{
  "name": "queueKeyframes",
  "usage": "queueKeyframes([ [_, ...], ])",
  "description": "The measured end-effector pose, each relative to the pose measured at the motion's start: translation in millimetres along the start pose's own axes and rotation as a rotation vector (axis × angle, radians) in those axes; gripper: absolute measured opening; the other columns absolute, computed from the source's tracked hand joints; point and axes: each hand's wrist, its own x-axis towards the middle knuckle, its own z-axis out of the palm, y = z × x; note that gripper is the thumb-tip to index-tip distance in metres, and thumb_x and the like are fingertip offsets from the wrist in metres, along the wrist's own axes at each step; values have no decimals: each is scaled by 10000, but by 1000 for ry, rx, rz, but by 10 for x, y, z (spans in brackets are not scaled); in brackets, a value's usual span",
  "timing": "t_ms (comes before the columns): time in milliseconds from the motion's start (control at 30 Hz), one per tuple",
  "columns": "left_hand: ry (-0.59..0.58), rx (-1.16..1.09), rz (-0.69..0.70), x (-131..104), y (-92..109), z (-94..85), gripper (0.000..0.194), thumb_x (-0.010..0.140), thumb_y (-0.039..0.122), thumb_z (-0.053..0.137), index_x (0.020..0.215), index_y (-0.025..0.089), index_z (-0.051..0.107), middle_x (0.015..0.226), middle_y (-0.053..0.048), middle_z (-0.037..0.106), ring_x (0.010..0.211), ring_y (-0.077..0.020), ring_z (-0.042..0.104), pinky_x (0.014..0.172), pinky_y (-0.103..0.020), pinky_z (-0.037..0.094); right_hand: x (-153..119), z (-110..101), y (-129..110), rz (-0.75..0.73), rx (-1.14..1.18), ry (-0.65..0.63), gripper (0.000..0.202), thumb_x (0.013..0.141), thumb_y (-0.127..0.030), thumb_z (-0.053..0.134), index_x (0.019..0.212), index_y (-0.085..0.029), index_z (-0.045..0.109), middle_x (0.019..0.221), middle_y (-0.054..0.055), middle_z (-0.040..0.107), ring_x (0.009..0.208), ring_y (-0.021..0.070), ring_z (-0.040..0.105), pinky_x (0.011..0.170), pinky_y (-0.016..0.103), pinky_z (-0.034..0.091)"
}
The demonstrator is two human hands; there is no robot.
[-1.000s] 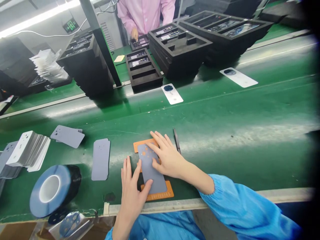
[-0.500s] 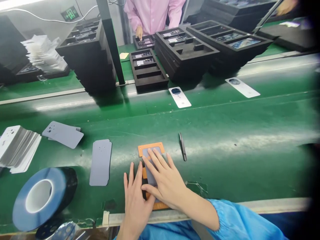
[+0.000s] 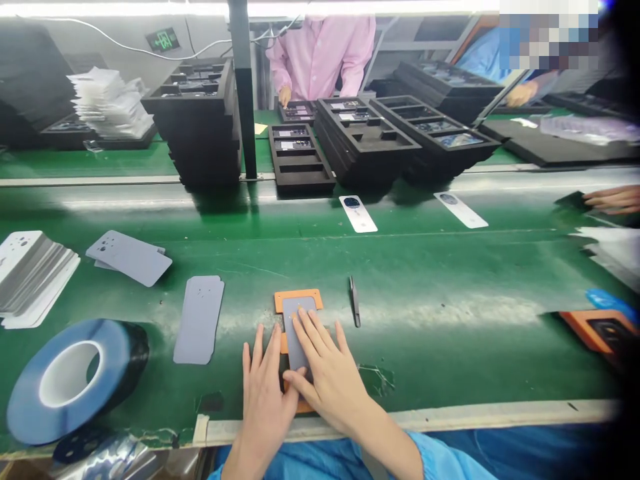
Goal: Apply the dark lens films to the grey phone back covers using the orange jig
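A grey phone back panel point(image 3: 294, 333) lies in an orange fixture point(image 3: 299, 297) near the table's front edge. My right hand point(image 3: 327, 363) rests flat on the panel, its fingers stretched out over the upper part. Along the fixture's left side lies my left hand point(image 3: 267, 383), fingers extended and spread, its thumb close to the right thumb. The panel's lower part is hidden beneath my hands. Dark tweezers point(image 3: 355, 302) lie to the right of the fixture. Left of it are a few stacked grey panels point(image 3: 199, 320).
More grey panels point(image 3: 129, 257), a stack of white panels point(image 3: 37, 277) and a blue tape roll point(image 3: 30, 393) lie left. Two white panels point(image 3: 361, 217) lie beyond. Black trays point(image 3: 303, 175) stand at the back by a person in pink point(image 3: 320, 57). Another orange fixture point(image 3: 583, 328) sits right.
The view has tilted up and swung right, bringing a hand and an orange fixture into sight at the right. My right hand has slid slightly down the panel, uncovering more of its top.
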Motion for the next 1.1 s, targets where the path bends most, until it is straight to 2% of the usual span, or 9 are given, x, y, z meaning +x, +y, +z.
queueKeyframes([
  [167, -5, -25, -6, 0, -18, -20, 707, 991, 363, 544, 1622, 273, 238, 1611, -95, 437, 1557, -334, 251, 1228, -659, 212, -340, 5, 24, 8, 5, 26, 796, 1016, -528, 468, 1657, -229, 103, 1667, 157, 287, 1519, 384, 319, 1171, 697, 275],
  [300, -4, -53, 8, -10, -39, -8, 621, 989, 324, 538, 1582, 318, 353, 1607, -67, 445, 1555, -327, 260, 1231, -655, 207, -351, 66, 118, 136, 84, 118, 775, 1007, -478, 516, 1645, -253, 139, 1638, 190, 351, 1491, 401, 367, 1161, 727, 286],
  [500, 32, -275, -47, -32, -22, -113, 461, 982, 377, 547, 1433, 289, 579, 1579, -95, 486, 1516, -341, 345, 1233, -654, 195, -308, -136, 33, 192, 380, 171, 600, 1004, -428, 528, 1563, -297, 355, 1607, 139, 417, 1489, 366, 385, 1176, 652, 364],
  [600, 85, -559, -113, -34, 3, -266, 408, 1012, 434, 467, 1295, 235, 682, 1501, -135, 558, 1417, -322, 486, 1201, -557, 328, -365, -313, -99, 79, 579, 98, 595, 992, -385, 545, 1556, -298, 380, 1570, 129, 478, 1453, 342, 451, 1128, 534, 481],
  [700, 49, -828, -250, -23, -5, -386, 447, 1001, 498, 476, 1157, 166, 732, 1173, -148, 729, 1066, -286, 690, 919, -407, 559, -363, -377, -183, 16, 667, -22, 573, 961, -342, 596, 1513, -309, 445, 1496, 109, 566, 1367, 310, 558, 1086, 456, 534],
  [833, -21, -1046, -462, -5, -48, -441, 485, 886, 569, 652, 1049, 123, 747, 816, -78, 750, 696, -206, 670, 617, -276, 528, -257, -289, -181, 95, 647, 12, 472, 944, -320, 595, 1411, -288, 545, 1421, 118, 611, 1274, 298, 620, 1036, 442, 569],
  [933, 11, -1150, -515, -10, -50, -464, 510, 836, 591, 707, 1035, 124, 751, 841, -82, 765, 680, -195, 670, 610, -264, 526, -188, -206, -163, 182, 690, -13, 505, 924, -334, 620, 1418, -285, 529, 1229, 117, 692, 1027, 273, 709, 878, 421, 626],
  [1033, 23, -1195, -538, -16, -33, -487, 510, 819, 582, 732, 1040, 123, 757, 868, -92, 774, 670, -190, 675, 607, -264, 533, -142, -155, -179, 239, 915, -164, 634, 933, -370, 622, 1519, -287, 394, 987, 54, 711, 734, 202, 703, 640, 344, 613],
  [1100, 59, -1215, -547, -14, -41, -496, 514, 818, 580, 733, 1051, 123, 762, 872, -97, 777, 652, -184, 671, 581, -261, 529, -82, -139, -181, 244, 1080, -222, 688, 939, -368, 622, 1555, -289, 326, 910, 16, 687, 683, 171, 685, 623, 319, 595],
])
